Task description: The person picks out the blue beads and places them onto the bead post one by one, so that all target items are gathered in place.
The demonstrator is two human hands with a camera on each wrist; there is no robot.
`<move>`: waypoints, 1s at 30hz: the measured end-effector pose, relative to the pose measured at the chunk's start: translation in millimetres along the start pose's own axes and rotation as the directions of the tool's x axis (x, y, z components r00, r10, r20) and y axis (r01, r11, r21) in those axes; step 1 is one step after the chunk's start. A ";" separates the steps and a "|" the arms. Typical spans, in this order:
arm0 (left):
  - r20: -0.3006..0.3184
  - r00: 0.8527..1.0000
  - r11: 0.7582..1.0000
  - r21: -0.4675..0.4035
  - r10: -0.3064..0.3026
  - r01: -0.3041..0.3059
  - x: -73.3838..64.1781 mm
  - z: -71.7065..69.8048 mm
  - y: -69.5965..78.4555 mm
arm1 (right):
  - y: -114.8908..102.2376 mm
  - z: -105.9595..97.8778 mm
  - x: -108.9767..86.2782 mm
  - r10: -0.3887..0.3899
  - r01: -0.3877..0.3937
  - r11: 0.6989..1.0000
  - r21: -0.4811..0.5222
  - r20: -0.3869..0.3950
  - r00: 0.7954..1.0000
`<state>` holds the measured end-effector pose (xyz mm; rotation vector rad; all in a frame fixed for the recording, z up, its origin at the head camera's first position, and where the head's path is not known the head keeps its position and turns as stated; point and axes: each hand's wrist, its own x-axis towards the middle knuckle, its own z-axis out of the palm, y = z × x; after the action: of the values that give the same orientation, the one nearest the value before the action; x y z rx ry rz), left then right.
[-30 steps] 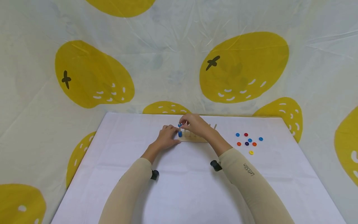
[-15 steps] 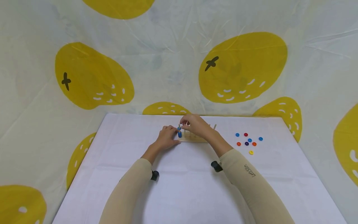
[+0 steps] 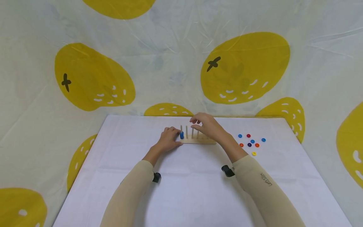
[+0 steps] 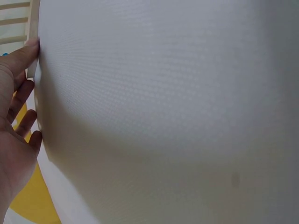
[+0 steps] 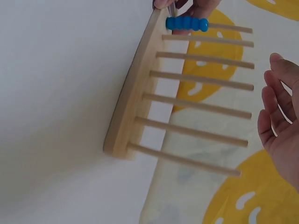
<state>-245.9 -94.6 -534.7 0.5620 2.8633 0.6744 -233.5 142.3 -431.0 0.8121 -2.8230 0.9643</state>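
A wooden peg rack [image 3: 198, 141] with several upright pegs stands toward the back of the table. Blue rings [image 5: 187, 24] are stacked on the peg at its left end; the other pegs in the right wrist view are bare. My left hand [image 3: 169, 139] holds that same end of the base, thumb [image 4: 29, 52] along the front edge and fingers around the side. Above the pegs, my right hand [image 3: 209, 126] hovers with loosely bent fingers and nothing between them. In the right wrist view it is apart from the peg tips.
Loose rings lie on the white table [image 3: 187, 195] to the right of the rack: several blue, orange and red, a dark one [image 3: 249, 145] and a yellow one [image 3: 254, 154]. A cloth [image 3: 170, 63] printed with yellow fruit hangs behind.
A blue ring slid down the left-end peg onto the stack. My right hand let go of it and moved to the right, uncovering more pegs. My left hand has stayed put.
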 end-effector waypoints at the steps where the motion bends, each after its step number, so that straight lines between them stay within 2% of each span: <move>1: 0.000 1.000 1.000 0.001 -0.001 0.001 0.0 0.1 -0.1 | 2.1 -2.6 -2.8 -0.002 0.002 1.000 0.000 -0.015 1.000; 10: 0.003 1.000 1.000 -0.010 0.005 -0.005 -0.6 1.3 -1.1 | 24.4 -30.1 -32.5 0.019 -0.021 1.000 -0.015 -0.128 0.992; 18: -0.005 1.000 1.000 -0.013 -0.001 0.001 -1.5 1.1 -1.2 | 57.0 -50.5 -63.2 0.002 -0.016 0.999 -0.050 -0.266 0.964; 26: 0.000 1.000 1.000 -0.008 0.004 -0.004 -0.7 0.0 -0.1 | 94.1 -67.3 -98.6 0.140 -0.167 0.983 -0.078 -0.269 0.953; 30: 0.002 1.000 1.000 -0.004 -0.001 0.001 0.6 0.8 -0.8 | 113.9 -70.7 -113.3 0.226 -0.249 0.966 -0.076 -0.232 0.946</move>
<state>-246.5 -94.7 -535.8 0.5610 2.8590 0.6791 -200.6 312.0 -461.1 0.3329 -2.7879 0.8620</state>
